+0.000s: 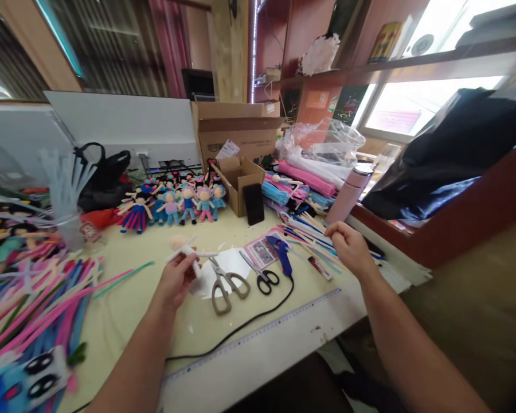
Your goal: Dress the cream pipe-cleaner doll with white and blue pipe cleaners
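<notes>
My left hand is closed around an unfinished pipe-cleaner doll, a white body with thin limbs and a pale round head, held above the table. My right hand is raised at the right, fingers curled into a pinch over loose pipe cleaners in white, blue, pink and beige. What lies between those fingertips cannot be made out. Between the hands are grey-handled scissors, black-handled scissors and a blue glue gun. A white sheet lies under the scissors.
Finished dolls stand behind, near an open small carton and a black phone. A pink flask stands at right. More pipe cleaners cover the left. The glue gun's cord crosses the front beside a ruler.
</notes>
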A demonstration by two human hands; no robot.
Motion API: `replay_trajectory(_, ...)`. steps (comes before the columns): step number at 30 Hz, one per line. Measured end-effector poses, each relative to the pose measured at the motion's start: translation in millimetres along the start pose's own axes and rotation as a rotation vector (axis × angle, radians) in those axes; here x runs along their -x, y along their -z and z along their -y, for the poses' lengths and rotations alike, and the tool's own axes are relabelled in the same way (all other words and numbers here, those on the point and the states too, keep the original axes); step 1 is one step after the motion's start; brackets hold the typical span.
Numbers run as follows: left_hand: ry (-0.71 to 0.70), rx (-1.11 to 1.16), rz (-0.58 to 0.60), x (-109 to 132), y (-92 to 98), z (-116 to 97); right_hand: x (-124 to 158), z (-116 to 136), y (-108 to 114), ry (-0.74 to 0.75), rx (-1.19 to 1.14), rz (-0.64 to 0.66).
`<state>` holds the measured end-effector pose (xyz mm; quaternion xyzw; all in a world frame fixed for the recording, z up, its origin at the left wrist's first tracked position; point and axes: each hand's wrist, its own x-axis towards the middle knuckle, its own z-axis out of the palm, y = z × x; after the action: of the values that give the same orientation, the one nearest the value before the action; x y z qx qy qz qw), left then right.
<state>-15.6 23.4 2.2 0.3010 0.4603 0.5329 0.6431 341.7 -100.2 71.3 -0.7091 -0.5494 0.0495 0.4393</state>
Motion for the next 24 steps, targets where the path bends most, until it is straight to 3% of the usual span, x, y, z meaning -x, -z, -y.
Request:
replay_trajectory(4, -0.001, -0.030, 0.013, 0.3, 0.4, -0.5, -34.1, -61.8, -3.1, -0.138, 0.456, 0.023)
replay_trajectory(8, 0.007, -0.048, -0.001, -2.1, 1.0, -0.1, -50.1, -89.9, -9.4, -0.161, 0.568, 0.067)
replay_trajectory(17, 0.022, -0.082, -0.002, -3.5, 0.3, 2.3, -75.5, -105.8, -25.6, -0.254, 0.683, 0.203)
replay_trajectory(24, 0.032, -0.105, 0.006, -4.1, 0.8, 4.4, -81.9, -107.9, -21.3, -0.306, 0.694, 0.256)
